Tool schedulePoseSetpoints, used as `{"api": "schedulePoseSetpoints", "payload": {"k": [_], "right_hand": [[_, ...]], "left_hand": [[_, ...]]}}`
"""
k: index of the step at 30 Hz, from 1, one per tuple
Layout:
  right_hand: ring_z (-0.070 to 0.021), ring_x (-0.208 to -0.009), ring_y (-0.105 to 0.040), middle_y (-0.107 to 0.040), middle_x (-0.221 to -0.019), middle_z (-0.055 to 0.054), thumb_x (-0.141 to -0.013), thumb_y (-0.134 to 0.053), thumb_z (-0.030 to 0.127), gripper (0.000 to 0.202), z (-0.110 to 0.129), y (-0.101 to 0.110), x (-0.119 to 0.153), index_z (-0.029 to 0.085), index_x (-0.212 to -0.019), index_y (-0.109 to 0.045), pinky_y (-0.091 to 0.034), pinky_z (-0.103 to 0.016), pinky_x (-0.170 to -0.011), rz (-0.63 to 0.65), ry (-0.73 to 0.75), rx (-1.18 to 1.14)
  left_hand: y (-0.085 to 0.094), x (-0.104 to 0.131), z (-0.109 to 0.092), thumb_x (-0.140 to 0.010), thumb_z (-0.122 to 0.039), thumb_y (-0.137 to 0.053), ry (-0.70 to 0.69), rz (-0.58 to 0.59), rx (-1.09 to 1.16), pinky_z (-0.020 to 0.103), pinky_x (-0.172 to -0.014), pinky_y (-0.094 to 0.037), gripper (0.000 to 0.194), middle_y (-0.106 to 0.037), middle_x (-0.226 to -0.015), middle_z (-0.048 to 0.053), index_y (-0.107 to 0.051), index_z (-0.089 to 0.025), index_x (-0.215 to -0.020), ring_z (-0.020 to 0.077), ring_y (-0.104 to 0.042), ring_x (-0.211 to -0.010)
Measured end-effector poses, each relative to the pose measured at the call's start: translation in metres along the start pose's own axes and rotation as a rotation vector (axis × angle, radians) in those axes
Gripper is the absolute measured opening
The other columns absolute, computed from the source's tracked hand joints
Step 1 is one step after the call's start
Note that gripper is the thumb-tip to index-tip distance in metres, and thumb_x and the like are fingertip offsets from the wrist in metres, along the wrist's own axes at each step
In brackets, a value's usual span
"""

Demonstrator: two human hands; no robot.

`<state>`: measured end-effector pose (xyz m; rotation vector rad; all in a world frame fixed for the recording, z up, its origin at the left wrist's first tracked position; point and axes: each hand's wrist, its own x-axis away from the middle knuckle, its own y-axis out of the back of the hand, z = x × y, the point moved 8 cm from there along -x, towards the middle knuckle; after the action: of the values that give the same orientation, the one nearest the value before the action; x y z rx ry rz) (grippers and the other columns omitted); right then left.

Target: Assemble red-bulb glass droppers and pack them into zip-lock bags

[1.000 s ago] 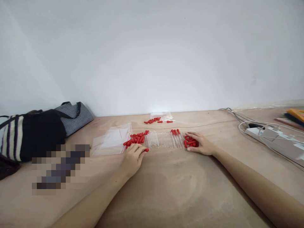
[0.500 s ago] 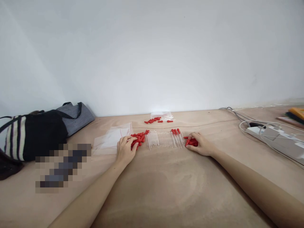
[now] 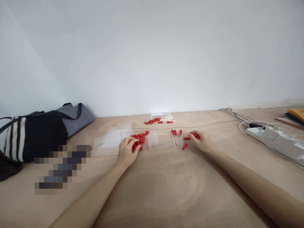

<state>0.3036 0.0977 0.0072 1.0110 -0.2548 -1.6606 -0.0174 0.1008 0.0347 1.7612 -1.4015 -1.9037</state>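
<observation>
My left hand (image 3: 127,151) rests on a pile of red rubber dropper bulbs (image 3: 142,138), its fingers curved and thumb apart, with no firm grip visible. My right hand (image 3: 202,142) has its thumb and fingers closed around a few red bulbs (image 3: 195,135); how many is hidden. Between the hands, clear thin dropper tubes (image 3: 162,140) lie side by side in a row. Red bulbs (image 3: 175,132) sit at the far ends of a few tubes on the right. One loose bulb (image 3: 185,146) lies by the row's near right corner.
Behind the row are more red bulbs (image 3: 152,121) and a small clear bag (image 3: 161,116) near the wall. Flat plastic bags (image 3: 111,139) lie left. A black bag (image 3: 45,136) and a pixelated dark object (image 3: 65,167) are farther left. A white power strip (image 3: 276,141) with cables stands right.
My right hand has shifted slightly right and away from me, leaving one bulb near the tubes. The rightmost bulb at the row's far end has moved slightly right. My left hand has barely moved.
</observation>
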Motion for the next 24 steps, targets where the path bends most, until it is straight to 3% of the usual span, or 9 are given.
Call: {"api": "schedulePoseSetpoints", "payload": {"k": [3, 6, 9, 13, 16, 20, 24], "right_hand": [[-0.0142, -0.058, -0.053, -0.056, -0.063, -0.001, -0.080, -0.038, 0.046, 0.032, 0.028, -0.016, -0.017, 0.019, -0.075, -0.054, -0.042, -0.026, -0.054, -0.018, 0.007, -0.095], [-0.0152, -0.059, -0.052, -0.054, -0.060, -0.001, -0.080, -0.039, 0.046, 0.032, 0.079, -0.052, -0.033, 0.020, -0.069, -0.054, -0.042, -0.027, -0.056, 0.051, 0.146, -0.072], [-0.0175, -0.061, -0.053, -0.053, -0.060, 0.000, -0.081, -0.038, 0.044, 0.028, 0.116, -0.091, -0.050, 0.024, -0.067, -0.053, -0.042, -0.030, -0.057, 0.043, 0.161, -0.063], [-0.0202, -0.071, -0.058, -0.055, -0.071, -0.001, -0.081, -0.041, 0.039, 0.019, 0.147, -0.142, -0.066, 0.028, -0.073, -0.054, -0.044, -0.033, -0.063, 0.057, 0.162, -0.091], [-0.0219, -0.077, -0.058, -0.056, -0.074, -0.001, -0.079, -0.044, 0.044, 0.018, 0.159, -0.163, -0.067, 0.029, -0.082, -0.054, -0.045, -0.035, -0.066, 0.067, 0.163, -0.105], [-0.0215, -0.085, -0.057, -0.058, -0.085, -0.001, -0.074, -0.051, 0.050, 0.029, 0.163, -0.155, -0.060, 0.031, -0.097, -0.050, -0.045, -0.036, -0.073, 0.070, 0.242, -0.128], [-0.0204, -0.089, -0.053, -0.059, -0.087, -0.002, -0.080, -0.045, 0.038, 0.015, 0.126, -0.102, -0.052, 0.027, -0.082, -0.055, -0.040, -0.037, -0.080, 0.023, 0.266, -0.075]], "left_hand": [[-0.001, 0.000, -0.002, -0.077, -0.025, -0.052, -0.011, 0.022, 0.037, 0.039, -0.085, -0.039, 0.020, -0.053, -0.097, 0.008, -0.058, -0.019, -0.094, 0.0233, -0.048, -0.095], [-0.004, -0.001, 0.000, -0.076, -0.026, -0.051, -0.008, 0.055, 0.054, 0.040, -0.089, -0.037, 0.027, -0.052, -0.103, 0.008, -0.054, -0.019, -0.102, 0.0241, -0.046, -0.102], [-0.007, 0.000, 0.005, -0.076, -0.029, -0.051, 0.028, 0.080, 0.065, 0.040, -0.092, -0.035, 0.036, -0.050, -0.109, 0.009, -0.048, -0.018, -0.110, 0.0246, -0.043, -0.107], [-0.015, 0.005, 0.016, -0.073, -0.038, -0.055, 0.095, 0.152, 0.076, 0.043, -0.094, -0.032, 0.059, -0.045, -0.117, 0.013, -0.034, -0.015, -0.123, 0.0276, -0.038, -0.113], [-0.022, 0.010, 0.027, -0.070, -0.043, -0.057, 0.151, 0.196, 0.071, 0.046, -0.096, -0.029, 0.073, -0.038, -0.126, 0.016, -0.025, -0.013, -0.129, 0.0306, -0.031, -0.119], [-0.026, 0.012, 0.032, -0.071, -0.044, -0.055, 0.167, 0.205, 0.068, 0.047, -0.097, -0.026, 0.070, -0.036, -0.130, 0.013, -0.025, -0.019, -0.129, 0.0310, -0.025, -0.124], [-0.026, 0.012, 0.031, -0.073, -0.046, -0.052, 0.198, 0.247, 0.029, 0.049, -0.097, -0.024, 0.067, -0.036, -0.129, 0.015, -0.029, -0.016, -0.129, 0.0332, -0.023, -0.124]]}}
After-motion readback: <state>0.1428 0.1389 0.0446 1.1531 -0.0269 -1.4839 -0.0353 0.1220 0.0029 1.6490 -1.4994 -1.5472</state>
